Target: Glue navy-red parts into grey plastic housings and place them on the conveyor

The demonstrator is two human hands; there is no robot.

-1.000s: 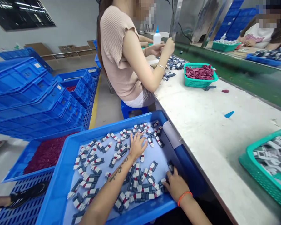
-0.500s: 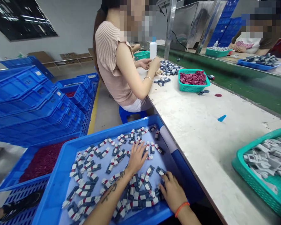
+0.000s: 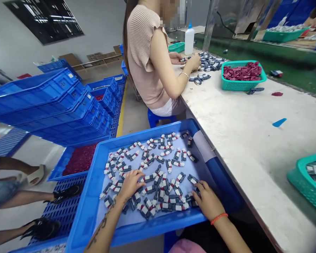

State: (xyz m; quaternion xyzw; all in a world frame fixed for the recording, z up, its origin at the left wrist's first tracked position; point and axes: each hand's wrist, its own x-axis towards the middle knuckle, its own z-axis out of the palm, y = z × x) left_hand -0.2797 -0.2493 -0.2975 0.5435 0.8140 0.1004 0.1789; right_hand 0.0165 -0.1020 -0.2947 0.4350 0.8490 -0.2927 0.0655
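Note:
A large blue tray (image 3: 85, 196), lined with pale sheet, holds many small dark and white plastic pieces with red bands (image 3: 169, 165). My left hand (image 3: 131, 182) lies palm down over pieces at the tray's left middle, fingers apart and pointing right. At the tray's right side, my right hand (image 3: 206, 200), with an orange band at the wrist, rests on pieces near the rim, its fingers spread. Neither hand has a piece lifted; what lies under the palms is hidden.
To the right is a white table (image 3: 242, 140) with a green basket of dark red pieces (image 3: 243, 84) and another green basket (image 3: 302, 179). A seated person (image 3: 158, 56) works beyond the tray. Blue crates (image 3: 42, 102) and another person's legs (image 3: 42, 203) are at left.
My left hand has moved from the tray's upper middle toward its left side, nearer to me. My right hand stays at the right rim. The view has shifted, bringing another person's legs in at left.

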